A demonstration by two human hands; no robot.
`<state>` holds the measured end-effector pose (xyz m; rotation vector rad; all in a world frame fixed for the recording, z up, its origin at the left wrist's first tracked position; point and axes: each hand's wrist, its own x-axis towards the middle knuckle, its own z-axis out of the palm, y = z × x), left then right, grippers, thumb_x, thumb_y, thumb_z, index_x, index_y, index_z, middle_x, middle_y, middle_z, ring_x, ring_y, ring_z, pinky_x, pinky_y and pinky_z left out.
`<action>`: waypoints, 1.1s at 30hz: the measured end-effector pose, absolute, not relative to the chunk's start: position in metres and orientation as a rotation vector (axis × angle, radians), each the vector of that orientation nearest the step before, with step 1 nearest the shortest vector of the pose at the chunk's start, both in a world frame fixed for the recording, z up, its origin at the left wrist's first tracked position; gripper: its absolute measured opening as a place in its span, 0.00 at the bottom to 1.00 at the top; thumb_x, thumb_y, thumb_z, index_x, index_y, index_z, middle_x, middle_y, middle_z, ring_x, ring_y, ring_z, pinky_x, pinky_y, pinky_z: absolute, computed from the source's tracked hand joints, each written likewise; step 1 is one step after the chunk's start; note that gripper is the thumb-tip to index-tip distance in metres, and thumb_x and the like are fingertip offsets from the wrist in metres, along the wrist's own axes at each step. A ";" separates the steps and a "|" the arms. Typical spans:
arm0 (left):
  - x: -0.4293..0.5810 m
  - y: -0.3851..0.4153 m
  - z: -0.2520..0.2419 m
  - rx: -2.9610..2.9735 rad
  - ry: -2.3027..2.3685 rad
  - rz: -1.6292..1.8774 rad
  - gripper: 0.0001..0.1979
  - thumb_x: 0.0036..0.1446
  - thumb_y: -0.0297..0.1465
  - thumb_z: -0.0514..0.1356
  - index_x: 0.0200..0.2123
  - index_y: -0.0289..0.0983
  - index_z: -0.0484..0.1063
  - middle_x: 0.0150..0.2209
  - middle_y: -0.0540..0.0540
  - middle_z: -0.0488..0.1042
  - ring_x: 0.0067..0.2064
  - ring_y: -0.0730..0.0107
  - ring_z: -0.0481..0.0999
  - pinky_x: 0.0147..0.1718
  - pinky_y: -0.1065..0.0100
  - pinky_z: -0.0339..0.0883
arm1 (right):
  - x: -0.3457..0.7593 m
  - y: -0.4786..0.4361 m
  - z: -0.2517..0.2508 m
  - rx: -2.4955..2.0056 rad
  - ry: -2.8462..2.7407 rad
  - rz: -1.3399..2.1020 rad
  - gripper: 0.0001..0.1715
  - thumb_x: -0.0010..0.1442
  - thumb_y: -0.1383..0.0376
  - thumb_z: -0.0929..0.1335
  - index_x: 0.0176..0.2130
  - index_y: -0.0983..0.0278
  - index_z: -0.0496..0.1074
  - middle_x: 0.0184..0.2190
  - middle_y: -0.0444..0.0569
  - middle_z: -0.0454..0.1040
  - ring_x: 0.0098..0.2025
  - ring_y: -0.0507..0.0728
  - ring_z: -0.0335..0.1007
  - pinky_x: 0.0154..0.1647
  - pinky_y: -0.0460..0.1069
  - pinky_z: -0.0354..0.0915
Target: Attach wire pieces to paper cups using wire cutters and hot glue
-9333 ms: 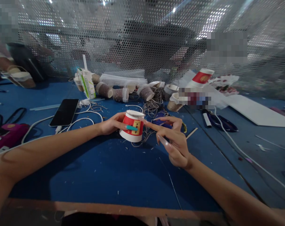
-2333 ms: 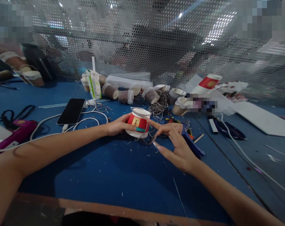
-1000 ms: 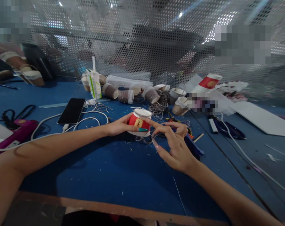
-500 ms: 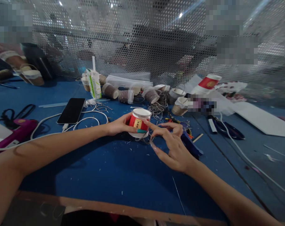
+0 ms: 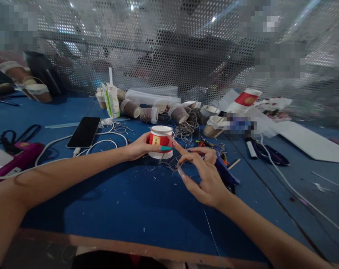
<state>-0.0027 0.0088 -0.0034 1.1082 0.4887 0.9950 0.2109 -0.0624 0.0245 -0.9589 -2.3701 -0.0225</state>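
My left hand (image 5: 138, 147) is wrapped round a red and white paper cup (image 5: 161, 139), its thumb with a teal nail lying across the front. The cup is held nearly upright just above the table, white rim on top and a yellow label facing me. To its right, my right hand (image 5: 200, 173) points its index finger at the cup's side, with the tip at or very near the wall. Its thumb and middle finger pinch a thin grey-brown cord (image 5: 169, 164), which loops below the cup. The cord's far end is hard to follow.
Behind lie cord-wrapped cups (image 5: 149, 115), tangled cord (image 5: 186, 129), a drink carton (image 5: 112, 101) and white strips (image 5: 152, 95). A phone (image 5: 84, 132) with a cable lies left. Right are a blue tool (image 5: 225, 168), scissors (image 5: 270, 153) and another red cup (image 5: 245, 100).
The cup has moved slightly left and up and turned in my left hand, so its label sits further left and it stands more level. My right hand keeps nearly the same pose.
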 end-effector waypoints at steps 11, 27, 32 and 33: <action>-0.007 0.013 -0.007 1.044 0.420 0.893 0.27 0.33 0.32 0.71 0.41 0.31 0.76 0.41 0.39 0.79 0.43 0.59 0.78 0.46 0.60 0.68 | 0.218 -0.043 0.025 -1.203 -1.984 0.130 0.08 0.60 0.59 0.62 0.32 0.59 0.67 0.32 0.52 0.71 0.41 0.62 0.63 0.40 0.59 0.61; -0.001 0.014 -0.010 1.107 0.574 0.998 0.26 0.37 0.32 0.71 0.42 0.33 0.71 0.41 0.41 0.78 0.45 0.60 0.76 0.50 0.59 0.63 | 0.188 -0.049 0.010 -1.358 -2.085 0.318 0.18 0.52 0.52 0.68 0.34 0.60 0.59 0.35 0.52 0.66 0.39 0.60 0.64 0.31 0.53 0.63; -0.002 0.014 -0.009 1.092 0.581 0.962 0.25 0.37 0.35 0.71 0.41 0.32 0.72 0.39 0.41 0.79 0.42 0.60 0.77 0.48 0.59 0.65 | 0.198 -0.042 0.008 -1.317 -2.084 0.260 0.11 0.54 0.59 0.66 0.36 0.60 0.60 0.36 0.52 0.65 0.39 0.59 0.63 0.33 0.54 0.63; -0.002 0.014 -0.009 1.092 0.578 0.947 0.26 0.36 0.35 0.71 0.41 0.32 0.73 0.38 0.41 0.79 0.41 0.61 0.77 0.46 0.60 0.65 | 0.200 -0.040 0.008 -1.341 -2.051 0.251 0.11 0.54 0.59 0.66 0.35 0.60 0.60 0.36 0.51 0.65 0.38 0.59 0.63 0.33 0.54 0.63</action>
